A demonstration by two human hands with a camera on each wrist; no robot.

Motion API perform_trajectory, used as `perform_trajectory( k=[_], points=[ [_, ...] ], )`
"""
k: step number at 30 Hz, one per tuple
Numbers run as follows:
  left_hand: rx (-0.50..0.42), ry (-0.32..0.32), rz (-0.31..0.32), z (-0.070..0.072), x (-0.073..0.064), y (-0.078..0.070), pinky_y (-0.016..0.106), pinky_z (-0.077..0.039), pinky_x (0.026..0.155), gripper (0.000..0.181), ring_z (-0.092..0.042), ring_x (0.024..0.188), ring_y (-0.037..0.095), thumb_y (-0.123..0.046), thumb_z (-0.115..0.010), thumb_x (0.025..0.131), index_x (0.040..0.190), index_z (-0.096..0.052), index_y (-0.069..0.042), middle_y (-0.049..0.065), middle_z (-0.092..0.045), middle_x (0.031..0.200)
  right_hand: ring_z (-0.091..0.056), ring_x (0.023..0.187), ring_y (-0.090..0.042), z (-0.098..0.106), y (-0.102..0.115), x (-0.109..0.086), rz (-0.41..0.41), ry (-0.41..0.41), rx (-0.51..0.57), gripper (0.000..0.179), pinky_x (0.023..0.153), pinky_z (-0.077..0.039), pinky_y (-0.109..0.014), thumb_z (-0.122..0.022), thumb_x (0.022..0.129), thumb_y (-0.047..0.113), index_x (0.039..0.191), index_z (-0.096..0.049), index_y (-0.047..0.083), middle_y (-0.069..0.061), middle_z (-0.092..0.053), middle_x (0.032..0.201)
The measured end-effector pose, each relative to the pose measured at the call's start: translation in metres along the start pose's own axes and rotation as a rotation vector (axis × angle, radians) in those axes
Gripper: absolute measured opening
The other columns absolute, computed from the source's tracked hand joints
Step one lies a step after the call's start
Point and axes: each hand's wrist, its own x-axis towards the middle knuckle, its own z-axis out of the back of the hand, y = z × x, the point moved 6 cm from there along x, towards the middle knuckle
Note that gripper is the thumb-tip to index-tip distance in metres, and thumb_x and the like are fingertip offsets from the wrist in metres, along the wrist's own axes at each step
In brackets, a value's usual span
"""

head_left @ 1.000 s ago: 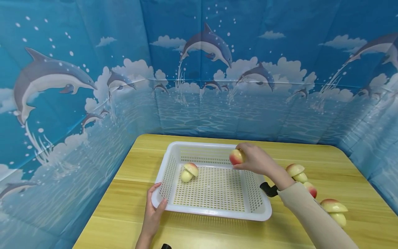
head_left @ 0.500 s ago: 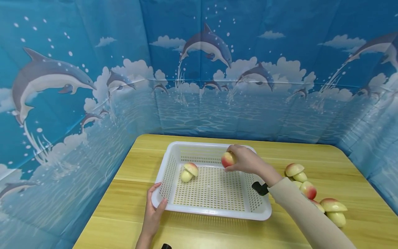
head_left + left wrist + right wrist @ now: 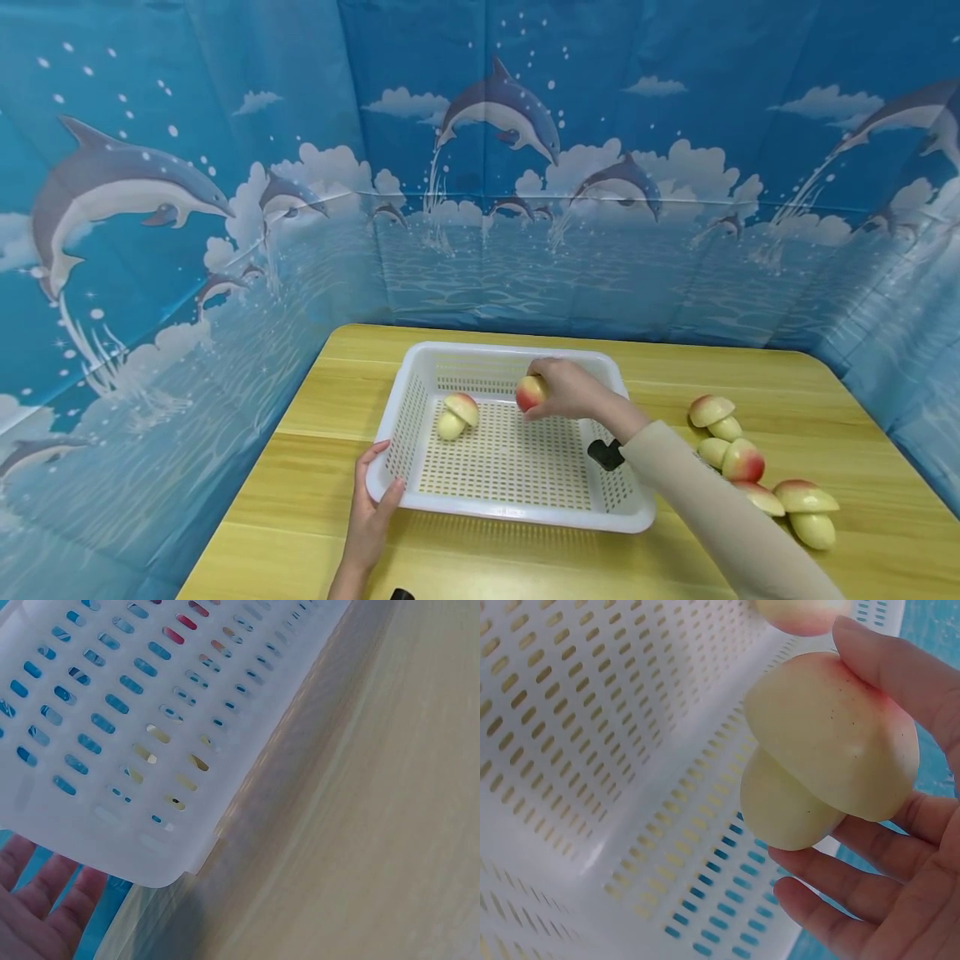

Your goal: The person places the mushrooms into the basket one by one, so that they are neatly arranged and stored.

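Note:
My right hand (image 3: 567, 392) holds a toy mushroom (image 3: 530, 393) over the inside of a white plastic basket (image 3: 510, 510). In the right wrist view, thumb and fingers wrap the mushroom's pale, red-tinged cap (image 3: 840, 735), and its rounded stem (image 3: 784, 802) points away from the palm. A second toy mushroom (image 3: 456, 415) lies on the basket floor to the left. My left hand (image 3: 367, 515) grips the basket's front left corner, thumb at the front rim and fingers along the left side. In the left wrist view, its fingers (image 3: 71, 900) show beside the slotted basket wall (image 3: 112, 750).
Several more toy mushrooms (image 3: 805, 497) lie grouped on the wooden table (image 3: 885, 433) right of the basket, beside my right sleeve (image 3: 705, 492). A blue dolphin-print curtain (image 3: 480, 267) stands behind the table and at its sides.
My right hand has moved left with the toy mushroom, from the basket's right rear edge toward its middle. The left hand and the basket stay in place.

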Motion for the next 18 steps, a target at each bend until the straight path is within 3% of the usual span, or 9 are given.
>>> perform_trajectory(
  k=[18],
  points=[
    [0.000,0.004,-0.009,0.000,-0.001,-0.002,0.033,-0.045,0.093,0.051,-0.044,0.122,0.034,0.001,-0.047,0.094,0.140,-0.026,-0.004,0.020,-0.030,0.143,-0.051,0.071,-0.015,-0.024,-0.001,0.016,-0.067,0.082,0.012,0.051,0.062,-0.046,-0.030,-0.086,0.068,0.028,0.105,-0.060,0.006,0.002,-0.057,0.086]
  ],
)
